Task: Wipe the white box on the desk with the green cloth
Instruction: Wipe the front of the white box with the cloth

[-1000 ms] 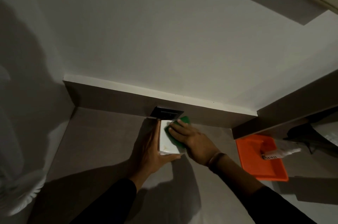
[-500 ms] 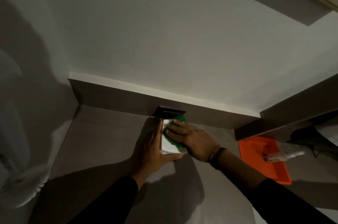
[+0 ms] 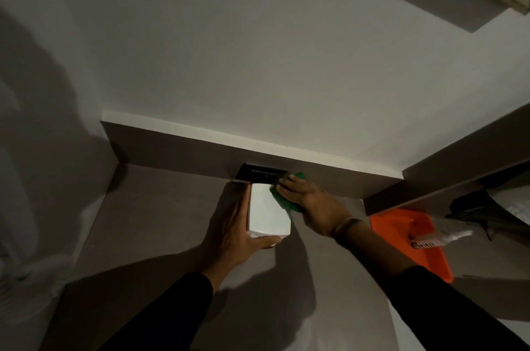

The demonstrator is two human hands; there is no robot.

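**White box braced and wiped at the back of the counter**

White and plain, the box [image 3: 268, 214] stands on the brown counter [image 3: 149, 236], near the back ledge, below a dark wall plate [image 3: 260, 173]. The left hand [image 3: 235, 231] cups its left side, thumb under the near edge. The right hand [image 3: 311, 201] lies flat, fingers [image 3: 289, 182] together, pressing the green cloth [image 3: 282, 198] onto the box's far right top. An orange tray [image 3: 413, 241] sits well to the right.

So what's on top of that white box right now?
A green cloth lies on the white box, at its far right part, pressed down by the right hand. How much cloth sits under that hand is hidden. The rest of the top is bare.
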